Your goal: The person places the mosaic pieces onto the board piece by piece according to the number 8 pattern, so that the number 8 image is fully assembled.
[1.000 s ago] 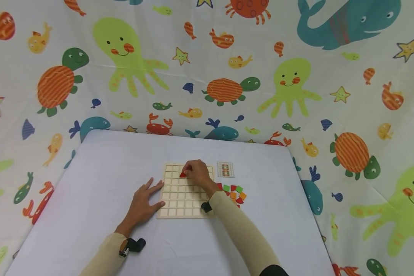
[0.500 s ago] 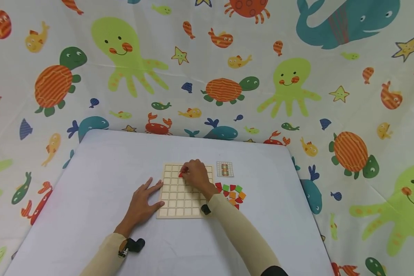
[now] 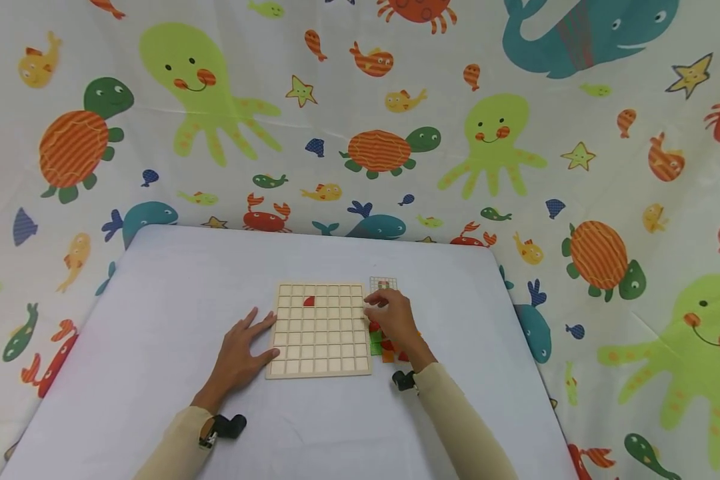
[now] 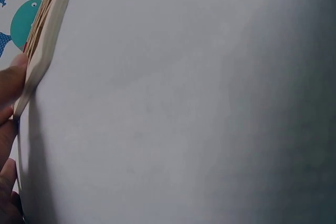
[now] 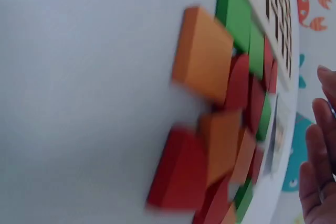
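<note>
A square wooden grid board (image 3: 321, 333) lies on the table, with one red quarter-round tile (image 3: 309, 301) in a cell of its second row from the far edge. My left hand (image 3: 237, 357) rests at the board's left side, fingers spread; in the left wrist view its thumb touches the board's edge (image 4: 47, 45). Past the right edge, my right hand (image 3: 396, 325) hovers over loose tiles (image 3: 376, 345), thumb and fingers apart and nothing seen between them. The right wrist view shows orange (image 5: 207, 56), red (image 5: 181, 169) and green tiles (image 5: 236, 17) beside the board.
A small pattern card (image 3: 384, 283) lies beyond the right hand, partly covered by it. White cloth (image 3: 216, 273) covers the table. Behind the table hangs a curtain (image 3: 336, 87) printed with sea animals.
My right hand has let go of the red tile on the board and moved right, over the loose tiles. The left hand stays at the board's edge. The head view has shifted slightly.
</note>
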`<action>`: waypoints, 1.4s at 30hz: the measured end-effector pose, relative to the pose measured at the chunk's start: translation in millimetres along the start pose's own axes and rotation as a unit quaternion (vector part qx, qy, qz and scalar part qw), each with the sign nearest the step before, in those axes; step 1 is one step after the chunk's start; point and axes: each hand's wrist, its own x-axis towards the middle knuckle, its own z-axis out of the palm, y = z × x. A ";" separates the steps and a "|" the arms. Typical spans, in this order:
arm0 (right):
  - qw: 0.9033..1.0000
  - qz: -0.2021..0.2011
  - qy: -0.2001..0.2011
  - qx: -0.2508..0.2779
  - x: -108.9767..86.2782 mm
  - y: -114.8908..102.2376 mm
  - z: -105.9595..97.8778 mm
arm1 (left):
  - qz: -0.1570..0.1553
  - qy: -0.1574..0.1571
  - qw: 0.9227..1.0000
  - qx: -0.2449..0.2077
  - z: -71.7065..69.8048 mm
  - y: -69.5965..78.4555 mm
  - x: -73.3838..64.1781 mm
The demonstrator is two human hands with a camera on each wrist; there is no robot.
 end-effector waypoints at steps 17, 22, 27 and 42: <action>0.991 0.107 0.031 -0.069 -29.1 54.6 -49.4 | -0.012 -0.013 1.000 -0.002 1.1 -2.6 0.9; 0.990 0.113 0.032 -0.083 -34.2 63.6 -55.5 | -0.016 -0.015 1.000 -0.004 0.8 -2.2 1.2; 0.988 0.125 0.037 -0.078 -41.3 69.0 -61.1 | -0.010 -0.008 1.000 -0.005 1.2 -1.8 1.8; 0.983 0.148 0.022 -0.109 -59.4 70.0 -66.0 | 0.007 0.004 1.000 -0.006 3.1 -5.2 1.7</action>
